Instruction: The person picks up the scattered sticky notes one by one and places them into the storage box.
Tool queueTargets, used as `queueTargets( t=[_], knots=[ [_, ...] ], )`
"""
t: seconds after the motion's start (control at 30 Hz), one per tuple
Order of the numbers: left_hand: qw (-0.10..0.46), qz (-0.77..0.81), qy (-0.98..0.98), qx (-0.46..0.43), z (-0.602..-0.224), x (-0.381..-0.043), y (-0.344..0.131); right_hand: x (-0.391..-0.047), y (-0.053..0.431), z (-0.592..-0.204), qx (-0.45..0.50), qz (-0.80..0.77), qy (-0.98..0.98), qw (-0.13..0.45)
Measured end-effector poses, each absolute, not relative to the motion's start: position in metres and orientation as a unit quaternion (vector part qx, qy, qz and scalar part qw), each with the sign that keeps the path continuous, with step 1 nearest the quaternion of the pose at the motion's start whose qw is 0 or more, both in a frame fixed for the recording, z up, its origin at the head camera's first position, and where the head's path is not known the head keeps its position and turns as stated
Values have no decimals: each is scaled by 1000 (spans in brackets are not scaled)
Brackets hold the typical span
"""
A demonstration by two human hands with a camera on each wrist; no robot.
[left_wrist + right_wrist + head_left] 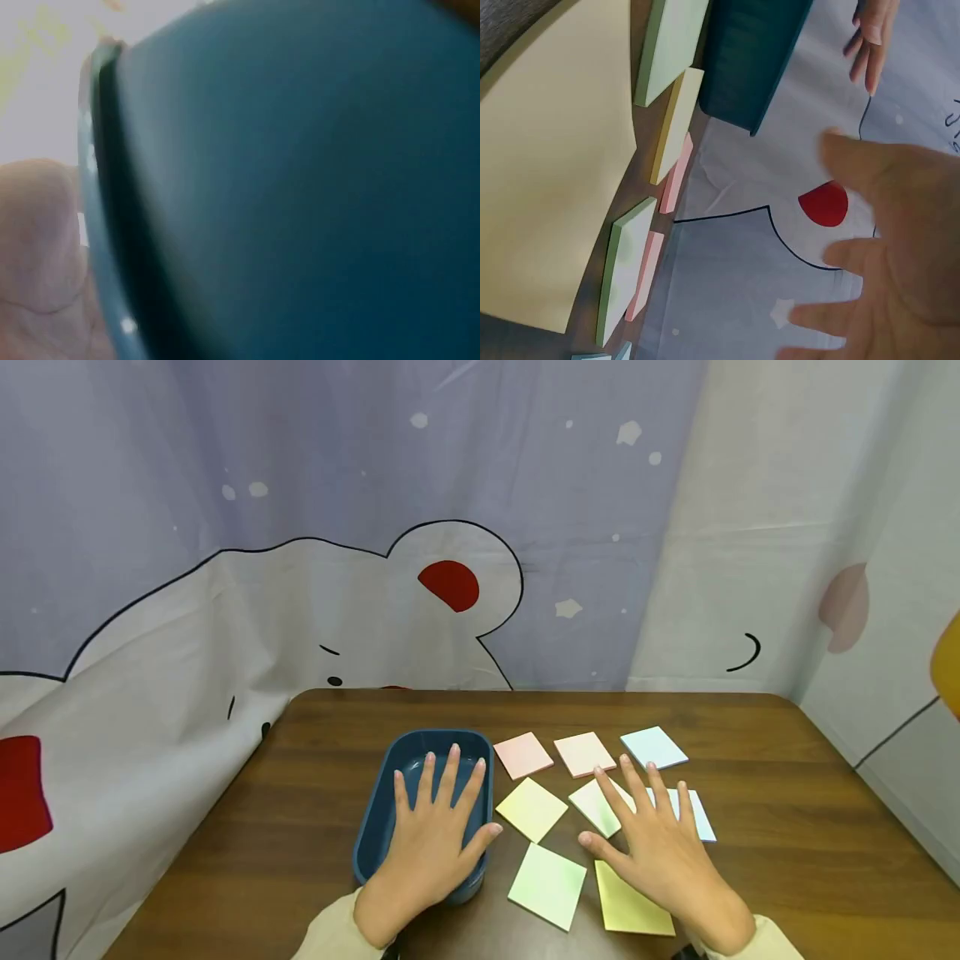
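Note:
My left hand [427, 852] hovers with spread fingers over a dark blue plastic bin [367, 835], and the bin's outer wall [300, 187] fills the left wrist view. My right hand [663, 860] is held out, fingers spread, above several square sticky note pads. Under and beside it lie a yellow pad [630, 906], a pale green pad [592, 806] and a light blue pad [703, 818], each partly covered. In the right wrist view the near yellow pad [547, 172] looms large. Neither hand holds anything.
Closer to the bin are a larger green pad [547, 887], a pale yellow pad [532, 810] and a pink pad [523, 755]. Another pink pad [585, 753] and a light blue pad [654, 748] lie farther back. Behind the brown wooden table [787, 793] hangs a printed curtain [570, 510].

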State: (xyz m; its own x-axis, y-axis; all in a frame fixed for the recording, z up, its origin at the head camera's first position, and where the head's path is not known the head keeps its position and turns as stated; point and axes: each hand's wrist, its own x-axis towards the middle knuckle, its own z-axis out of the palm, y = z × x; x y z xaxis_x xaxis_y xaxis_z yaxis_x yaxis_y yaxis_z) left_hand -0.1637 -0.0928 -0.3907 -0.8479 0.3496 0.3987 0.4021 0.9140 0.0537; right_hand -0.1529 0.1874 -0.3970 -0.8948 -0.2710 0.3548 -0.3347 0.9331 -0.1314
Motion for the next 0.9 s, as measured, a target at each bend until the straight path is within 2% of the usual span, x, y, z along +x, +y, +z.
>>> queueTargets(
  t=[0.2,0.33,0.47,0.6,0.73,0.9],
  knots=[
    [209,-73,-965,-144,-370,-176,-123,-152,195,-393,183,118,-965,148],
    [198,-52,-972,-113,-367,-186,-147,-150,205,-391,191,111,-967,126],
    [166,-30,-982,-83,-373,-192,-169,-149,213,-391,192,128,-971,62],
    [106,-53,-991,-66,-381,-197,-181,-147,221,-394,181,158,-971,-7],
    [55,-84,-994,-53,-387,-201,-186,-145,231,-401,202,170,-964,-24],
    [47,-105,-992,-57,-396,-204,-192,-145,241,-409,224,176,-958,-42]
  ],
)
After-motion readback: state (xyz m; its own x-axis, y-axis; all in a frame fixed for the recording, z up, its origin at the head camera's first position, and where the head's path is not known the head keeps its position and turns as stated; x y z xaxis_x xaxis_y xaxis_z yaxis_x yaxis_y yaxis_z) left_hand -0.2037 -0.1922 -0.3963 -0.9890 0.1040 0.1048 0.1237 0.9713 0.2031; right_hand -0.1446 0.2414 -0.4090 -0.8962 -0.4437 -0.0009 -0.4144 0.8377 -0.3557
